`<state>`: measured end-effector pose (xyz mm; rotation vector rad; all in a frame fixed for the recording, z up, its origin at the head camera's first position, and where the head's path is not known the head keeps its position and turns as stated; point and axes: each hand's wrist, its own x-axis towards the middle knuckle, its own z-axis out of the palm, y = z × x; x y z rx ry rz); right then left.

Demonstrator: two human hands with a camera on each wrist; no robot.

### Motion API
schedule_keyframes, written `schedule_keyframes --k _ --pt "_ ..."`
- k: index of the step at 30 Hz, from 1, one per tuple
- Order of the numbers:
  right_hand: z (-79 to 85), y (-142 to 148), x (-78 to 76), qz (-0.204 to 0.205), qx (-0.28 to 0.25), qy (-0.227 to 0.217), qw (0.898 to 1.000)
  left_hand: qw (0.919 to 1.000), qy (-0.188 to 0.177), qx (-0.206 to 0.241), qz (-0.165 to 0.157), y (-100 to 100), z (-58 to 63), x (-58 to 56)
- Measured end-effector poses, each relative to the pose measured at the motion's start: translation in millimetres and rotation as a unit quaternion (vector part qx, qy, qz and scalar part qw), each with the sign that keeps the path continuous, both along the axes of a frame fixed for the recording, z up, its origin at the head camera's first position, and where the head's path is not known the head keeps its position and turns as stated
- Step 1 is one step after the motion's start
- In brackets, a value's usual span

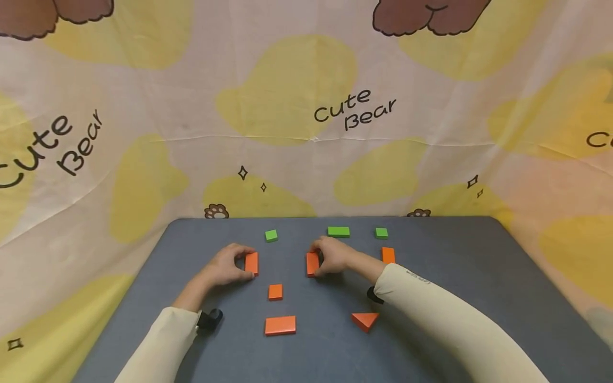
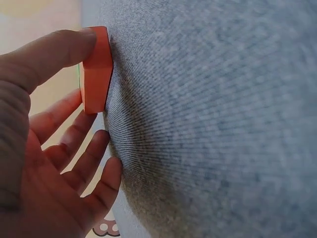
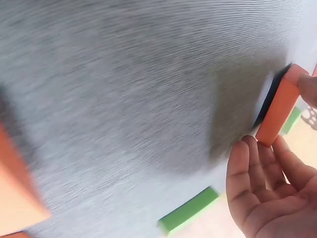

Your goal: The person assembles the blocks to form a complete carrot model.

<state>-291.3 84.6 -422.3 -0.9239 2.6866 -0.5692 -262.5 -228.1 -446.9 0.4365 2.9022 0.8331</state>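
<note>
On the left, my left hand (image 1: 229,265) pinches an orange rectangular block (image 1: 251,264) between thumb and fingers at its two ends. The left wrist view shows the thumb on one end of this block (image 2: 97,74), with fingertips at the other end and the remaining fingers spread near the table. Across from it, my right hand (image 1: 337,255) grips a second orange rectangular block (image 1: 312,265), also by its ends. In the right wrist view that block (image 3: 280,111) has a dark shadow along its lower side, close over the table surface.
Between and below the hands lie a small orange square block (image 1: 275,292), an orange rectangle (image 1: 280,325) and an orange triangle (image 1: 365,321). Another orange block (image 1: 388,255) is beside the right forearm. Green blocks (image 1: 338,232) line the back of the grey table (image 1: 325,351), before a patterned curtain (image 1: 287,96).
</note>
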Motion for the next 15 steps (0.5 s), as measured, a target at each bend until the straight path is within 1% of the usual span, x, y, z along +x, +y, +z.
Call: schedule_keyframes --k 4,8,10,15 --pt "-0.2 8.4 0.7 -0.016 0.003 -0.003 1.0 0.9999 0.008 -0.007 0.006 2.1 1.9 -2.1" --pt "-2.6 12.1 1.4 -0.028 0.002 -0.004 1.0 0.9997 0.016 -0.012 0.01 13.1 4.5 -4.9" --pt "-3.4 13.0 1.8 -0.033 -0.002 -0.006 0.999 0.9997 0.022 -0.009 -0.001 21.9 7.1 -6.3" --pt "-4.1 14.4 1.9 -0.042 -0.005 -0.01 0.999 0.9994 0.015 0.003 -0.032 49.0 14.2 -9.9"
